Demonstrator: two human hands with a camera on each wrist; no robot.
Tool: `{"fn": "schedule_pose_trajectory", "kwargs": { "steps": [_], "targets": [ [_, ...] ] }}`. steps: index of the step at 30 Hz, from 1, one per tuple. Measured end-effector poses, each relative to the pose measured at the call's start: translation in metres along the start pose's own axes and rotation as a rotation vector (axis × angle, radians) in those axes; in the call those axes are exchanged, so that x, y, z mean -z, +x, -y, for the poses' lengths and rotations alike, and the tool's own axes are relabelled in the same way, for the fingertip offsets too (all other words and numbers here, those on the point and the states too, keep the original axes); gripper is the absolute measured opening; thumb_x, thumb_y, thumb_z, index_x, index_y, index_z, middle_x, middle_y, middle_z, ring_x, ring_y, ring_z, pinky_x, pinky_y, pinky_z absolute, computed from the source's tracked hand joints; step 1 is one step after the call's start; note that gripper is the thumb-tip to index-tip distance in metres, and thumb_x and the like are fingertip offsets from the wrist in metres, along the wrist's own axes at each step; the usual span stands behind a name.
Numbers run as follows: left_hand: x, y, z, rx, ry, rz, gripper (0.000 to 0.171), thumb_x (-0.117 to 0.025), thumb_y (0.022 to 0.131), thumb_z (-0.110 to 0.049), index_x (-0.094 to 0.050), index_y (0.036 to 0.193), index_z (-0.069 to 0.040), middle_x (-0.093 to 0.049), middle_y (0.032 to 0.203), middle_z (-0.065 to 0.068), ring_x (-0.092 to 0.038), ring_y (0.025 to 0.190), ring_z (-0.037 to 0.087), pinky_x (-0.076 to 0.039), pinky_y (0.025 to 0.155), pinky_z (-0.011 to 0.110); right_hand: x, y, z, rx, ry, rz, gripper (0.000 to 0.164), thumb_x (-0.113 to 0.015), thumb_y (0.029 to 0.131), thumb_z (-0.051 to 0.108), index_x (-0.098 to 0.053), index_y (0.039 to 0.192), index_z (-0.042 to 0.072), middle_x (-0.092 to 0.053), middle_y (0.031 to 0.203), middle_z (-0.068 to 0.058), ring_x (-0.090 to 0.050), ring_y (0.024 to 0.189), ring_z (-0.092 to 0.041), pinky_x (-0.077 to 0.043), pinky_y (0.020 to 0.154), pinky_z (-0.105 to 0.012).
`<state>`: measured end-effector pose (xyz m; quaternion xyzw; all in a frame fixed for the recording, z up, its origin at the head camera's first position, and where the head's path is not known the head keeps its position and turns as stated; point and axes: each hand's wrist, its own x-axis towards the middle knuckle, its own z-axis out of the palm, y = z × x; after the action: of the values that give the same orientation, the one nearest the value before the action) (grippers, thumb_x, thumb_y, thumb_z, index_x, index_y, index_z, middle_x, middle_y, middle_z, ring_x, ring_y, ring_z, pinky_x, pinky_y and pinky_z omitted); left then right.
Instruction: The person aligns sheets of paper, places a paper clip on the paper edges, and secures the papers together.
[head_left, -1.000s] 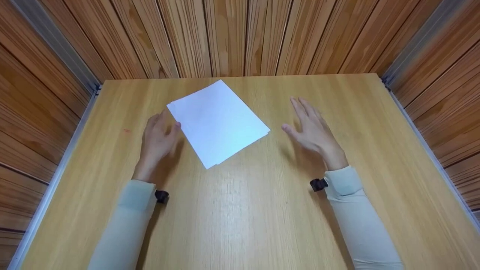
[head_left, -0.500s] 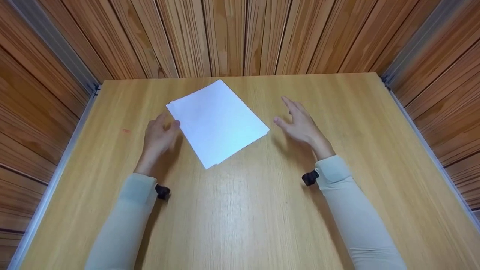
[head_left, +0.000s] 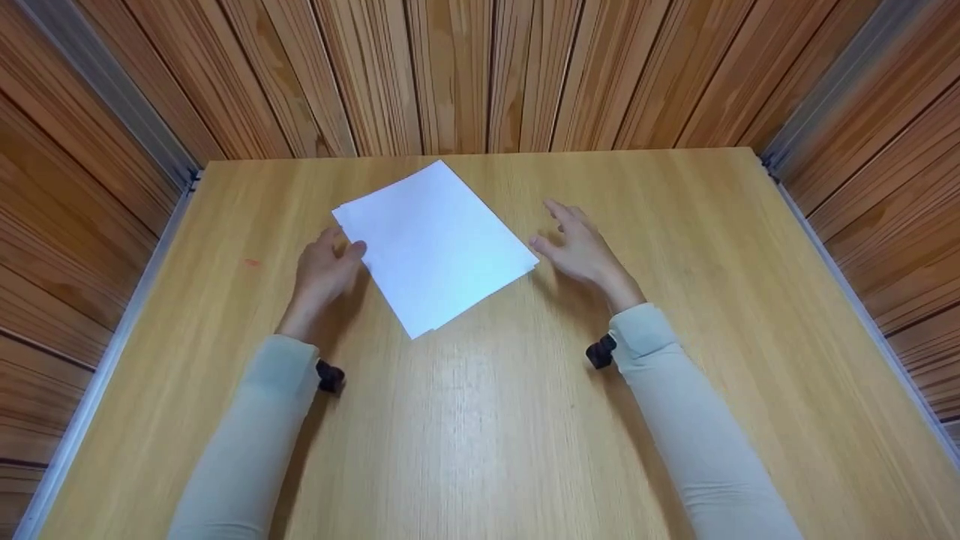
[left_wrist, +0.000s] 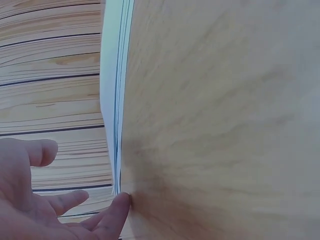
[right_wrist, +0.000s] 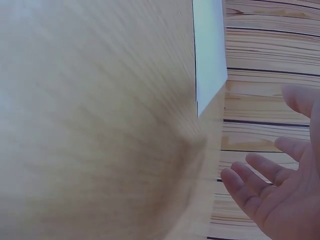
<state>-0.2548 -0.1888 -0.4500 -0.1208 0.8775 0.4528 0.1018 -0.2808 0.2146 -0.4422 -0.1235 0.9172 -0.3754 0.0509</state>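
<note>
A thin stack of white paper sheets (head_left: pixel 439 247) lies turned at an angle on the wooden table, its edges slightly out of line. The left wrist view shows several layers along the side of the stack (left_wrist: pixel 120 75). At the stack's left edge is my left hand (head_left: pixel 324 266), fingers loosely bent, thumb tip over the edge in the head view. Whether the left fingertips (left_wrist: pixel 122 200) touch the paper I cannot tell. My right hand (head_left: pixel 581 251) hovers just beyond the stack's right corner, fingers spread and apart from the paper. Nothing is held in it.
The wooden table (head_left: pixel 480 435) spreads around the stack, with a small red mark (head_left: pixel 252 262) at the left. Wood-plank walls (head_left: pixel 457 75) stand behind and at both sides. A small black camera (head_left: pixel 330 376) sits on each wrist.
My right hand has moved left, closer to the stack's right corner. My left hand has shifted slightly right and forward along the stack's left edge. The paper stays in place.
</note>
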Motion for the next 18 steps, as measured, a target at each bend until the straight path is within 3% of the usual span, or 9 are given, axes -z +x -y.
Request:
{"fn": "schedule_pose_trajectory", "kwargs": {
  "steps": [2,8,13,18],
  "targets": [
    [0.001,0.006,-0.003,0.025,0.001,0.011,0.083,-0.051,0.107,-0.054,-0.013,0.172,-0.019,-0.027,0.169,0.018,-0.044,0.139,0.037,-0.047,0.114,0.050,-0.003,0.001,0.002,-0.012,-0.003,0.007,0.078,-0.062,0.106,0.042,-0.026,0.169,0.013,-0.035,0.167,-0.016,-0.041,0.149,-0.039,-0.040,0.118,-0.059],
    [0.002,0.023,-0.006,0.052,0.020,0.013,0.080,-0.049,0.109,-0.051,-0.012,0.172,-0.018,-0.020,0.174,0.017,-0.031,0.152,0.037,-0.031,0.125,0.056,-0.011,0.003,0.005,-0.014,-0.021,0.024,0.078,-0.062,0.106,0.044,-0.027,0.169,0.015,-0.031,0.170,-0.014,-0.037,0.153,-0.038,-0.036,0.121,-0.060],
    [-0.001,0.031,-0.007,0.047,0.024,-0.037,0.077,-0.051,0.109,-0.045,-0.017,0.171,-0.016,-0.026,0.171,0.017,-0.034,0.151,0.037,-0.035,0.124,0.054,-0.017,0.006,0.007,-0.008,-0.055,0.040,0.078,-0.060,0.106,0.045,-0.026,0.170,0.016,-0.026,0.174,-0.014,-0.023,0.160,-0.038,-0.026,0.126,-0.062],
    [-0.004,0.036,-0.008,0.004,0.026,-0.091,0.072,-0.052,0.109,-0.038,-0.024,0.169,-0.010,-0.035,0.164,0.021,-0.039,0.147,0.038,-0.038,0.122,0.053,-0.025,0.008,0.007,0.001,-0.060,0.055,0.077,-0.061,0.106,0.043,-0.027,0.169,0.015,-0.027,0.174,-0.013,-0.020,0.161,-0.038,-0.023,0.126,-0.062]
  ]
}}
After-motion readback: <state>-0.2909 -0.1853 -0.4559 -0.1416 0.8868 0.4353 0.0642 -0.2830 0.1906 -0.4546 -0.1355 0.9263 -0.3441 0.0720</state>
